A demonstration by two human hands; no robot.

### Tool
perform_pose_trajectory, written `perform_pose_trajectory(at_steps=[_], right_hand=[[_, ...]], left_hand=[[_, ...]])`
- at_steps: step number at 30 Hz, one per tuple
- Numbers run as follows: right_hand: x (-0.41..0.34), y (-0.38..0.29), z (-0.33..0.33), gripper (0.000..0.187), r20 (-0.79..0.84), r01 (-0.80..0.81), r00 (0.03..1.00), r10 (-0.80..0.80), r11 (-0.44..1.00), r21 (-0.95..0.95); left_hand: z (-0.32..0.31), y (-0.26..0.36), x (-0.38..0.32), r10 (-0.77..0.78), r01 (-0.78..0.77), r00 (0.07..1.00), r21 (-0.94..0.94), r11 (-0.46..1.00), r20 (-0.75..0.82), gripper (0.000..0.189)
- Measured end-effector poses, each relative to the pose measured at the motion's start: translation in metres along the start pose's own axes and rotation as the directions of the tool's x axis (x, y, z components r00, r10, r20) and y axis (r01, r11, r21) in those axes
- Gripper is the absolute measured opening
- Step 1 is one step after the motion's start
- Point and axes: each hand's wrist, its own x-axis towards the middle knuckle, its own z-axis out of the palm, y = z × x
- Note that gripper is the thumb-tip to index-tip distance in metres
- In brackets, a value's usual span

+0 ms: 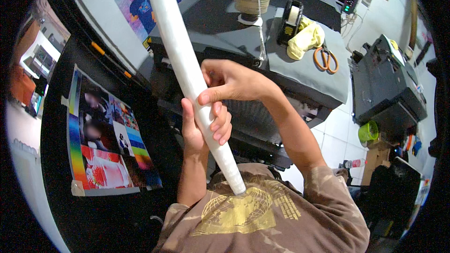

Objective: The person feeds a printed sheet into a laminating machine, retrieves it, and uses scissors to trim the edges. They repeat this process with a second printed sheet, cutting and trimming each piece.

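Observation:
A long white roll (pixel 175 52), of film or paper by its look, slants from the top of the view down to the front of my brown printed shirt (pixel 235 214). My left hand (pixel 205 126) wraps around its lower part, thumb on one side and fingertips on the other. Just above, my right hand (pixel 233 80) lays its thumb across the roll's surface, with the other fingers curled at its far edge. The two hands nearly meet. The roll's upper end lies outside the view.
Ahead stands a dark machine with a grey sheet (pixel 302 70), bearing orange-handled scissors (pixel 326 59), a yellow cloth (pixel 306 40) and a tape dispenser (pixel 290 23). A wrapped spool (pixel 253 0) stands behind. Printed samples (pixel 105 133) hang at left; a green bin (pixel 368 131) is right.

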Motion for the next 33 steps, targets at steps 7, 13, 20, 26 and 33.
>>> perform_pose_trajectory(at_steps=[7,13,20,26,33], right_hand=[[-0.055,0.043,0.009,0.051,0.084,-0.29,0.957,0.278,0.929,0.228],[-0.14,0.028,0.006,0.051,0.15,-0.349,0.936,0.318,0.89,0.293],[-0.171,0.001,-0.09,0.039,-0.457,-0.489,0.858,0.234,0.646,-0.587],[-0.164,0.005,-0.128,0.038,-0.45,-0.442,0.88,0.151,0.605,-0.662],[-0.173,0.011,-0.146,0.035,-0.389,-0.401,0.908,0.158,0.598,-0.694]], left_hand=[[0.014,0.005,0.015,0.171,-0.168,0.973,-0.035,0.985,0.157,0.059],[-0.018,0.009,0.052,0.484,-0.385,0.874,0.547,0.744,-0.043,0.061],[-0.08,-0.031,0.004,0.215,0.117,0.922,0.763,0.636,-0.321,0.062],[-0.124,-0.077,-0.111,0.192,0.394,0.713,0.612,0.686,-0.674,0.066],[-0.146,-0.123,-0.248,0.26,0.439,0.364,0.411,0.799,-0.894,0.066]])
